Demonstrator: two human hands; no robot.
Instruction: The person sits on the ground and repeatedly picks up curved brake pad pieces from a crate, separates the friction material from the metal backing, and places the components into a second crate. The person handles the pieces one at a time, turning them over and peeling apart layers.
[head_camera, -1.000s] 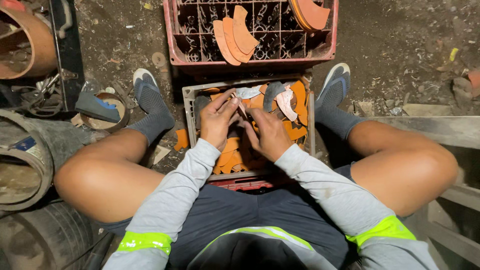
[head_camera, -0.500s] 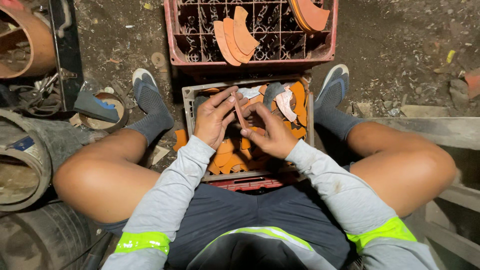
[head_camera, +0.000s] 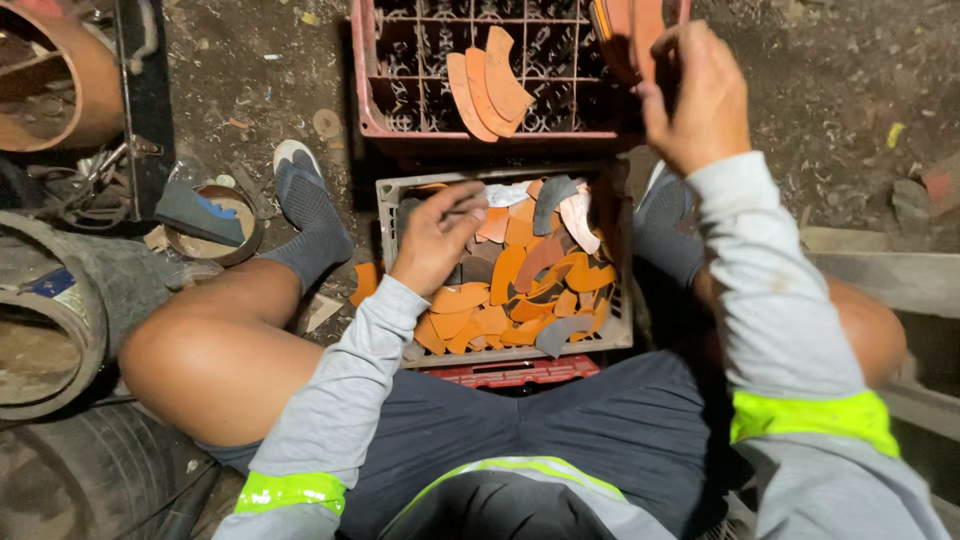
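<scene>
a curved orange lining piece (head_camera: 640, 35) is being gripped by the right hand (head_camera: 700, 95) at one o'clock over the red plastic crate (head_camera: 365, 75); the left hand (head_camera: 435, 240) is being held loosely curled, seemingly empty, over the grey crate (head_camera: 388, 205), where most pieces are still being left unsorted.

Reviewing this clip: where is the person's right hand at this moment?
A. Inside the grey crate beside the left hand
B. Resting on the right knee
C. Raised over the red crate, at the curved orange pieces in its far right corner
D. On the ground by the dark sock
C: the right hand is up at the red crate, at the curved orange pieces in its corner, while the left hand is over the grey crate.
</scene>
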